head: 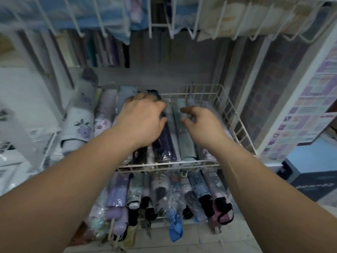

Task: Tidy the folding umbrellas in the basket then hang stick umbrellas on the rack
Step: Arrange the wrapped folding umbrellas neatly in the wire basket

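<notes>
Tidying basket (235, 123) | left hand (144, 117) gripping, seemingly, the navy umbrella (164, 143) | right hand (202, 123) hovering, fingers apart | sticks not yet hanging

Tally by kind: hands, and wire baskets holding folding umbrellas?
Bare hands: 2 (left hand, right hand)
White wire baskets of folding umbrellas: 2 (upper basket, lower basket)
Total: 4
The umbrellas overlap too much to count.
</notes>
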`<state>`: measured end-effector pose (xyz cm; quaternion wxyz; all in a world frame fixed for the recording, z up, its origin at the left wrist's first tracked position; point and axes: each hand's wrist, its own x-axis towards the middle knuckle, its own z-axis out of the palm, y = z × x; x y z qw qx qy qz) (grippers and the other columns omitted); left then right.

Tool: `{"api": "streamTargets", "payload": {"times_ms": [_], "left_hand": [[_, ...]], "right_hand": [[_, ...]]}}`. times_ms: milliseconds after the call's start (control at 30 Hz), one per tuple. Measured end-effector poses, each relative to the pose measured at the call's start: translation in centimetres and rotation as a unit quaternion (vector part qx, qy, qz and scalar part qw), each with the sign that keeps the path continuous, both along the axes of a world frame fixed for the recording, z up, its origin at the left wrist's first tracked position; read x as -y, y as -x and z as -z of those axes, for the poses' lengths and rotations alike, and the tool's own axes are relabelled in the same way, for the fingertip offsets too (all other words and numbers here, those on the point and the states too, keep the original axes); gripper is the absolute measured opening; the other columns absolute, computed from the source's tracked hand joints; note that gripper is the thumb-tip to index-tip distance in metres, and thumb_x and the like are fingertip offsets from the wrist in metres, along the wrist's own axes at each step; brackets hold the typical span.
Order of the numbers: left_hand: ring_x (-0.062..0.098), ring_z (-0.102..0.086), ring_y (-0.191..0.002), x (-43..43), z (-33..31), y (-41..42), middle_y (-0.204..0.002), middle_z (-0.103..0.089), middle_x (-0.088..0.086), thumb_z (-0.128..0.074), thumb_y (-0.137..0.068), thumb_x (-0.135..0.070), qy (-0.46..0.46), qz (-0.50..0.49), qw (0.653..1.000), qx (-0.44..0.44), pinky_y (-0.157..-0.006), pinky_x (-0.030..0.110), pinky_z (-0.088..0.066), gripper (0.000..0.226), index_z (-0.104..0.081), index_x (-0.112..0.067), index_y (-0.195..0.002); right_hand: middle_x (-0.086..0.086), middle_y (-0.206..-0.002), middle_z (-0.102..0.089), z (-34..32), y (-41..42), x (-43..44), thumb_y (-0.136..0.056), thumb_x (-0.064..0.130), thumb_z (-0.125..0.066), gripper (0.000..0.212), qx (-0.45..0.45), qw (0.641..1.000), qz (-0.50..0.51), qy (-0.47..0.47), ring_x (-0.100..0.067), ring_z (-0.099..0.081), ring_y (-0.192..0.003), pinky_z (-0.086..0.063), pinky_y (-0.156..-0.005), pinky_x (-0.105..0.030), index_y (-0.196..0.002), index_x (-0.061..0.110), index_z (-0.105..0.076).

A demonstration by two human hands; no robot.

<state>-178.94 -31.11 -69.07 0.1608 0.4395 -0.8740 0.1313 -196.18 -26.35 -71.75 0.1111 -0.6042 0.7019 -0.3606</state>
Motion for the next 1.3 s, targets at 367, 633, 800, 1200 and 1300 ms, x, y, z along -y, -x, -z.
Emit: {"api": "streamTargets", "payload": {"times_ms": [367, 633, 800, 1200, 1300], "left_hand": [[0.045, -0.044, -0.125, -0.3, -2.5, -11.8, -0.142, -0.050, 0.019, -0.059, -0.090, -0.048, 0.006, -0.184, 0.982, -0.045, -0.102, 0.051, -0.041, 0.051, -0.055, -0.030, -0.138], [0.039, -0.051, -0.125, -0.1, -1.5, -14.1, -0.135, -0.054, 0.017, -0.062, -0.087, -0.051, -0.175, -0.193, 0.949, -0.177, -0.100, 0.040, -0.045, 0.071, -0.032, -0.041, -0.150], [0.026, -0.053, -0.129, -0.8, -1.9, -14.1, -0.141, -0.058, -0.002, -0.074, -0.079, -0.038, -0.174, -0.164, 0.947, -0.216, -0.101, 0.036, -0.046, 0.073, -0.044, -0.039, -0.146], [0.015, -0.061, -0.114, -3.4, -3.3, -10.4, -0.127, -0.065, -0.010, -0.075, -0.070, -0.025, -0.158, -0.097, 0.919, -0.348, -0.093, 0.026, -0.046, 0.063, -0.063, -0.039, -0.130], [0.014, -0.069, -0.087, -4.0, -3.3, -6.9, -0.112, -0.069, -0.012, -0.065, -0.055, -0.038, -0.213, -0.036, 0.889, -0.405, -0.082, 0.034, -0.058, 0.068, -0.066, -0.042, -0.123]], "right_hand": [[0.000, -0.123, -0.069, -1.0, -10.9, 3.2, -0.087, 0.041, -0.073, 0.056, 0.088, 0.991, -0.094, -0.023, -0.018, -0.064, -0.114, -0.050, -0.099, -0.029, -0.139, 0.025, -0.058], [0.002, -0.146, -0.055, -2.1, -13.1, 3.8, -0.076, 0.057, -0.077, 0.088, -0.012, 0.994, -0.093, -0.062, -0.019, -0.056, -0.127, -0.048, -0.098, -0.026, -0.151, 0.029, -0.041], [0.009, -0.151, -0.049, -1.9, -13.2, 4.3, -0.077, 0.042, -0.080, 0.079, 0.044, 0.990, -0.113, -0.068, -0.016, -0.050, -0.134, -0.044, -0.109, -0.032, -0.149, 0.030, -0.046], [0.008, -0.130, -0.066, -3.3, -8.4, 2.6, -0.071, 0.024, -0.075, 0.066, 0.174, 0.980, -0.087, 0.028, -0.011, -0.065, -0.111, -0.054, -0.097, -0.031, -0.135, 0.036, -0.060], [0.007, -0.122, -0.069, -3.8, -3.6, 0.9, -0.075, 0.022, -0.073, 0.065, 0.163, 0.984, -0.073, 0.029, 0.002, -0.062, -0.077, -0.052, -0.069, -0.021, -0.137, 0.036, -0.059]]}}
